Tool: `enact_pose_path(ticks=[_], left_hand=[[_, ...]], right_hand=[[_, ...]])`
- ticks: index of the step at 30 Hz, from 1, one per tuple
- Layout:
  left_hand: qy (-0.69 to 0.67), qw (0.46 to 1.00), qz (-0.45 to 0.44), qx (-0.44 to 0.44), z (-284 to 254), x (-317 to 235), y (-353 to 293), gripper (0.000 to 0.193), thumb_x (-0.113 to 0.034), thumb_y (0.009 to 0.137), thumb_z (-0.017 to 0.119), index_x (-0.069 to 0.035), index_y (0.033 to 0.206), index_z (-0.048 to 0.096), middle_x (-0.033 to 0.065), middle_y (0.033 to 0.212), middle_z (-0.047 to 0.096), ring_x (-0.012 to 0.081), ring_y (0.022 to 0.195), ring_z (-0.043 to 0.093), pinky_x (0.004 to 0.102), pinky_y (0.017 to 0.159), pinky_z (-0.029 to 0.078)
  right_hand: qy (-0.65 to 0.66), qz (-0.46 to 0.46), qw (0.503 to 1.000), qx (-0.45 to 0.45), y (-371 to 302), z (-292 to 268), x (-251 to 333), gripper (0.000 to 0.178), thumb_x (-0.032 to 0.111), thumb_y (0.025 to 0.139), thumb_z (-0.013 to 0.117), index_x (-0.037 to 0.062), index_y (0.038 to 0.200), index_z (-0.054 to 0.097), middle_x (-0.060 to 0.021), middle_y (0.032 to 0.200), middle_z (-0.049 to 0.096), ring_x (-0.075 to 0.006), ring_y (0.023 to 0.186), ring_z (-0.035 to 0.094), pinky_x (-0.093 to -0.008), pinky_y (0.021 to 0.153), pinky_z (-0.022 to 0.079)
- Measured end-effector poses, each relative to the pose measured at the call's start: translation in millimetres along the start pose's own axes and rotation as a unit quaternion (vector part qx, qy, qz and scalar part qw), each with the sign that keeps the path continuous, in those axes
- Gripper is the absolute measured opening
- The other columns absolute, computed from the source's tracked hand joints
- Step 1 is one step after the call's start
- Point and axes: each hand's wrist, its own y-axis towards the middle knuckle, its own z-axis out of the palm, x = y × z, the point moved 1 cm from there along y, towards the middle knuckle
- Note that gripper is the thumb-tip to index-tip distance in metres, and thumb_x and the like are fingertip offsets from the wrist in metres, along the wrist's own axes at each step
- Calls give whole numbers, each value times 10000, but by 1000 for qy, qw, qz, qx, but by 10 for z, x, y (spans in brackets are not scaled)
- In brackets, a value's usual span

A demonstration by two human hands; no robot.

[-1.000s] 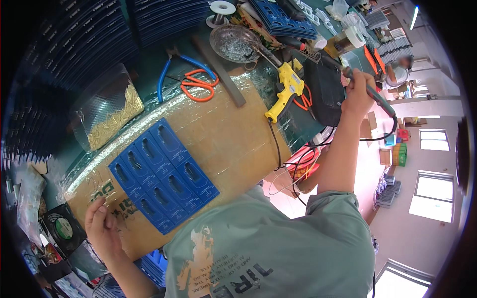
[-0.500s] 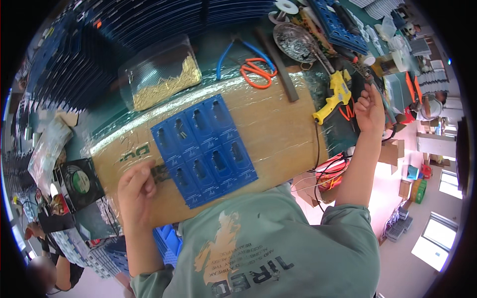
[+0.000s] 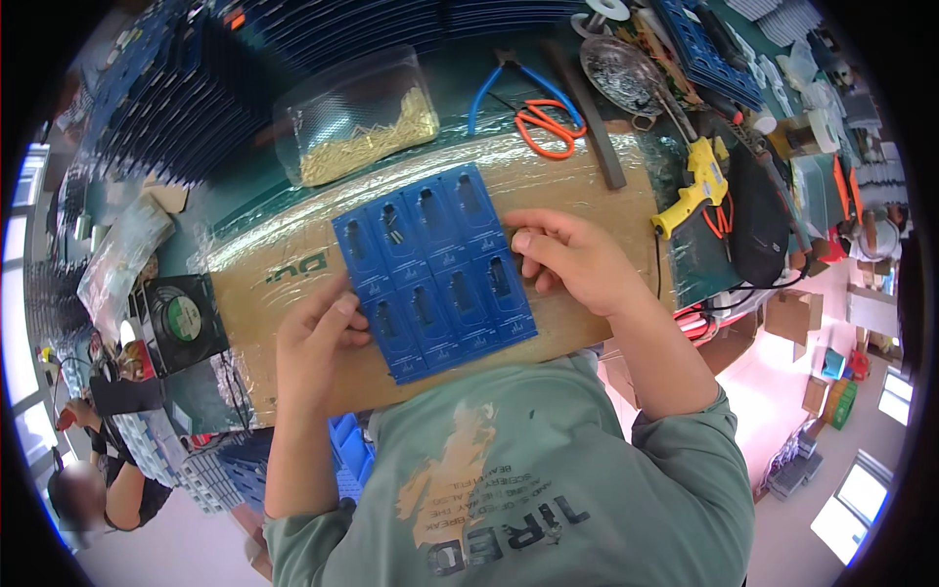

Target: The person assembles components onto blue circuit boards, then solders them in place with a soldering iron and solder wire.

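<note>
A blue circuit board panel (image 3: 437, 274) with rows of dark slots lies tilted on the brown cardboard in front of me. Small metal pins (image 3: 394, 231) show in one slot of its far row. My left hand (image 3: 318, 333) is beside the panel's left edge, thumb pressed toward bent fingers; whatever lies between them is hidden. At the right edge is my right hand (image 3: 577, 262), index finger stretched toward the board, thumb a little apart, other fingers loosely curled. Nothing visible is in it, and I cannot tell whether either hand touches the panel.
Beyond the panel lies a clear bag of brass-coloured pins (image 3: 377, 139), with blue-handled pliers (image 3: 536, 83), orange scissors (image 3: 553, 127) and a dark bar (image 3: 594, 122). A yellow gun-shaped tool (image 3: 699, 191) with a cord lies right. At left stand a fan (image 3: 179, 318) and stacked blue boards (image 3: 186, 108).
My right hand has come from the tools at the far right to the panel's right edge. The left hand has moved slightly closer to the panel. The whole view has shifted.
</note>
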Motion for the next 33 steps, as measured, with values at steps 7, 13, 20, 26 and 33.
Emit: enact_pose_path(ticks=[7, 13, 20, 26, 33], left_hand=[[14, 1000, 1, -9, 29, -16, -41, 459, -182, 936, 633, 63, 1320, 581, 83, 1028, 663, 137, 830, 625, 267, 713, 544], [-31, 999, -3, 12, -30, 35, -25, 495, -188, 941, 636, 76, 1349, 544, 79, 1021, 658, 141, 832, 629, 275, 717, 553], [-63, 998, -13, 25, -30, 63, -17, 504, -176, 948, 631, 90, 1361, 518, 76, 1068, 633, 151, 875, 623, 291, 737, 568], [-100, 994, -24, 44, -50, 89, -11, 520, -159, 956, 616, 90, 1392, 480, 65, 1104, 593, 155, 904, 611, 300, 746, 573], [-94, 994, -36, 45, -65, 86, -17, 511, -148, 960, 602, 76, 1402, 476, 72, 1131, 592, 161, 922, 608, 311, 752, 577]], right_hand=[[-24, 0, 1000, -9, 44, 63, -50, 458, 263, 966, 640, 20, 1349, 573, -33, 968, 629, -110, 808, 595, -254, 666, 530], [-34, 11, 999, 0, 62, 27, -52, 426, 241, 979, 616, 27, 1346, 586, -39, 929, 636, -107, 829, 599, -261, 697, 543], [17, 24, 999, 21, 77, -23, -36, 421, 220, 971, 614, 30, 1347, 589, -41, 947, 639, -115, 846, 605, -265, 723, 551], [64, 50, 996, 23, 14, 2, 84, 448, 186, 967, 581, 20, 1382, 551, -14, 998, 643, -112, 889, 600, -271, 758, 550], [60, 56, 996, 24, 38, -15, 78, 407, 189, 961, 573, 2, 1321, 570, -30, 1001, 638, -127, 891, 611, -303, 771, 553]])
